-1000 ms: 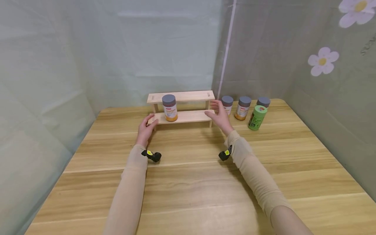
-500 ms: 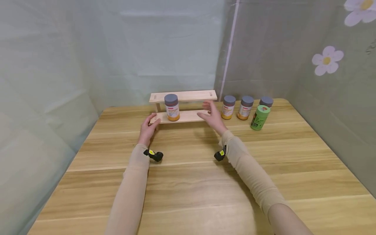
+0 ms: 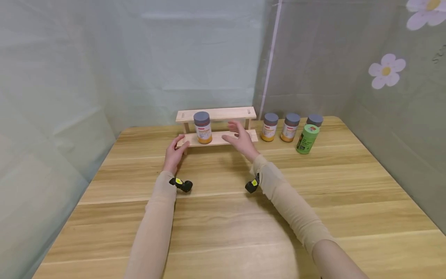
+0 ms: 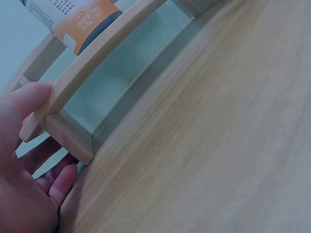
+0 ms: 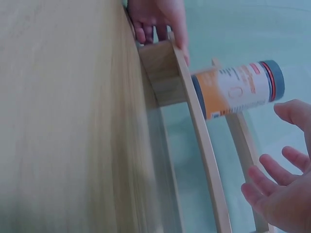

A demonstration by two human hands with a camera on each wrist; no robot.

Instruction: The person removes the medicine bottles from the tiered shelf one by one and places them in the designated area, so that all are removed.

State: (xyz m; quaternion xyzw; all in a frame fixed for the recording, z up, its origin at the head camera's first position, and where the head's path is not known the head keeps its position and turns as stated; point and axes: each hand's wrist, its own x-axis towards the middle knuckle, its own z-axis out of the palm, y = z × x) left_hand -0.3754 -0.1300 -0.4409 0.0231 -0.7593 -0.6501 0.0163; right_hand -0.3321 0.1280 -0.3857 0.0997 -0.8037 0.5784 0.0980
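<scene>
A two-tier wooden rack (image 3: 223, 113) stands at the back of the table. On its lower board is an upright supplement jar (image 3: 203, 133) with a dark grey lid, a white label and an orange band. My left hand (image 3: 173, 155) holds the rack's left end; in the left wrist view its thumb lies on the lower board (image 4: 92, 62) while the fingers reach behind the leg. My right hand (image 3: 243, 144) is over the right part of that board, fingers spread, holding nothing. The right wrist view has the jar (image 5: 233, 91) apart from my right fingertips.
Two similar jars (image 3: 270, 128), (image 3: 290, 128) stand on the table right of the rack. A third jar (image 3: 315, 119) is partly hidden behind a green bottle (image 3: 308, 139). Hanging cloth (image 3: 209, 50) encloses the table's back and sides.
My right hand has moved left, from the rack's right end toward the jar on the lower board. The left hand stays on the rack's left end.
</scene>
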